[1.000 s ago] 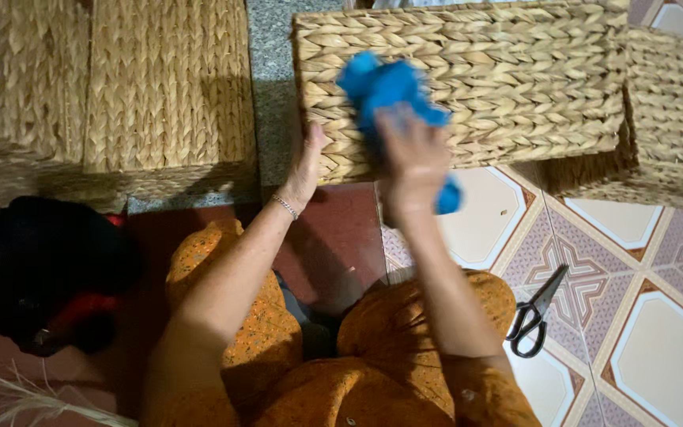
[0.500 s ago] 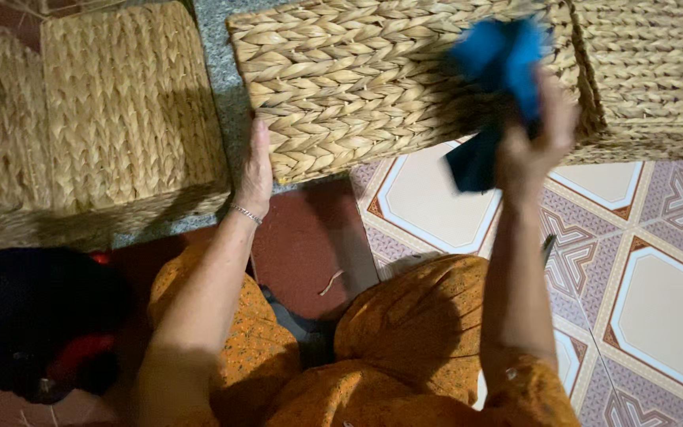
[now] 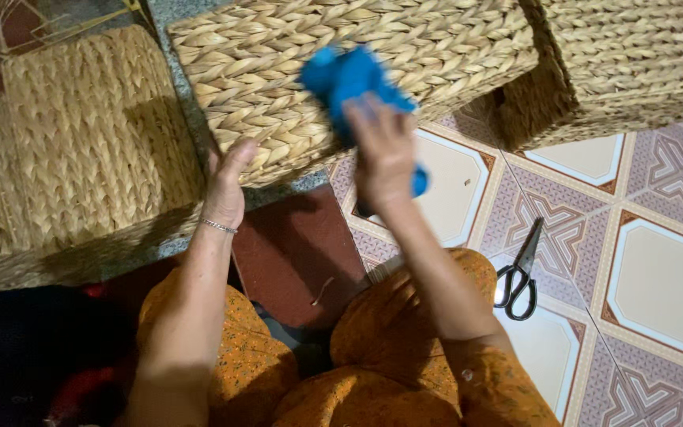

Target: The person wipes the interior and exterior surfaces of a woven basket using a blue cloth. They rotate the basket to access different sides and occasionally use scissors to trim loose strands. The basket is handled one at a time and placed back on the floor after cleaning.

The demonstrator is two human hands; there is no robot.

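Observation:
My right hand (image 3: 385,154) grips a crumpled blue cloth (image 3: 349,79) and holds it against the side of a woven straw basket (image 3: 278,71) lying in front of me. My left hand (image 3: 227,186) rests with spread fingers against the lower left edge of that basket, a thin bracelet on its wrist. I sit on the floor in orange patterned clothes, knees below the basket.
Another woven basket (image 3: 81,134) stands to the left and a third (image 3: 634,63) at the upper right. Black-handled scissors (image 3: 522,273) lie on the patterned tiles to my right. A dark bundle with red (image 3: 33,356) sits at the lower left.
My right hand with the blue cloth swung out to the right, then came back left onto the basket's side. My left hand stayed on the basket's edge. The view shifted.

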